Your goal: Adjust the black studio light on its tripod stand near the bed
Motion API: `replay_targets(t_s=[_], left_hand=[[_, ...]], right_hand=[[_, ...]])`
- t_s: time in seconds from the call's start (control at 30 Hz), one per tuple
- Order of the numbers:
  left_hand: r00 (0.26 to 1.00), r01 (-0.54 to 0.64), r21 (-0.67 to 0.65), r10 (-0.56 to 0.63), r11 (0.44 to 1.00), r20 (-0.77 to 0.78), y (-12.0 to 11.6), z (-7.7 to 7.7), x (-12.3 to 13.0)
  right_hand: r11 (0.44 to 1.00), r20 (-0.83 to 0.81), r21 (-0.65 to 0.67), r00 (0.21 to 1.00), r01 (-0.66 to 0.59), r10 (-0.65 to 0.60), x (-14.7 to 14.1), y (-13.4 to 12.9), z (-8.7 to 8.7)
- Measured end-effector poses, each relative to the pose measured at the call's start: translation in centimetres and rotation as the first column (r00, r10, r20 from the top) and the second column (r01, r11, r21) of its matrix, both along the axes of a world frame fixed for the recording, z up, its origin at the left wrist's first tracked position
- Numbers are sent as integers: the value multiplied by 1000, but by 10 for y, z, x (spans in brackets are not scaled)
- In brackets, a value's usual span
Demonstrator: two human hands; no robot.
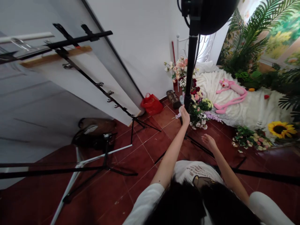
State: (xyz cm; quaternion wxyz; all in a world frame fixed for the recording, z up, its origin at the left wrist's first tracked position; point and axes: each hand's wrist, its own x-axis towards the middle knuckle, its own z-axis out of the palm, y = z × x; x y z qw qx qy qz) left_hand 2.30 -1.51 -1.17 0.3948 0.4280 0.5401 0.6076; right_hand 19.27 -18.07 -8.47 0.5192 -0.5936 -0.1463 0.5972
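Note:
A black light stand rises in front of me, with a large dark lamp head on top. My left hand is at the lower part of its pole, closed around it as far as I can see; some fingers are hidden. A small whitish thing by those fingertips is too small to name. Lower and to the right, my right hand is held in the air with its fingers stretched out and nothing in them. The stand's legs spread over the red tiles beneath.
Artificial flowers crowd the pole's right side. A pink plush toy lies on white draped cloth; a sunflower is nearby. At left are a backdrop frame with clamps, a white-legged stand and a red bag.

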Motion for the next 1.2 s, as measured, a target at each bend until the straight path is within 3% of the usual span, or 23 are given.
replay_targets(t_s=[0.07, 0.17, 0.27, 0.33, 0.4, 0.47, 0.57, 0.67, 0.93, 1.1, 1.2], left_hand=[[994, -51, 41, 55, 998, -92, -21, -16, 6], [984, -97, -117, 78, 988, -161, -58, -50, 24], [986, 75, -322, -119, 944, -121, -93, -85, 53], [936, 309, -432, -352, 847, -20, -112, -103, 80], [818, 541, -480, -564, 691, 111, -130, -113, 111], [693, 685, -470, -697, 557, 186, -147, -115, 144], [538, 809, -393, -820, 438, 194, -173, -106, 192], [383, 900, -291, -906, 324, 177, -198, -86, 238], [21, 999, -44, -999, 19, 44, -267, -25, 343], [-73, 990, 119, -997, -77, -40, -294, 8, 379], [-76, 982, 170, -995, -86, -61, -300, 26, 393]], right_hand=[[996, 4, -14, 996, 94, -94, 16, -32, -11], [957, 11, -46, 958, 285, -285, 39, -70, -15], [882, 33, -46, 883, 469, -468, 61, -100, -7], [833, 46, -11, 833, 553, -552, 74, -117, 1], [783, 49, 27, 782, 621, -622, 84, -134, 8], [717, 37, 48, 717, 695, -697, 92, -152, 15], [604, -10, 78, 606, 793, -795, 101, -180, 23], [508, -62, 96, 515, 856, -855, 106, -212, 31], [313, -144, 124, 329, 942, -933, 115, -278, 60], [255, -275, 81, 268, 963, -923, 131, -291, 79], [292, -427, 102, 307, 951, -850, 151, -289, 96]])
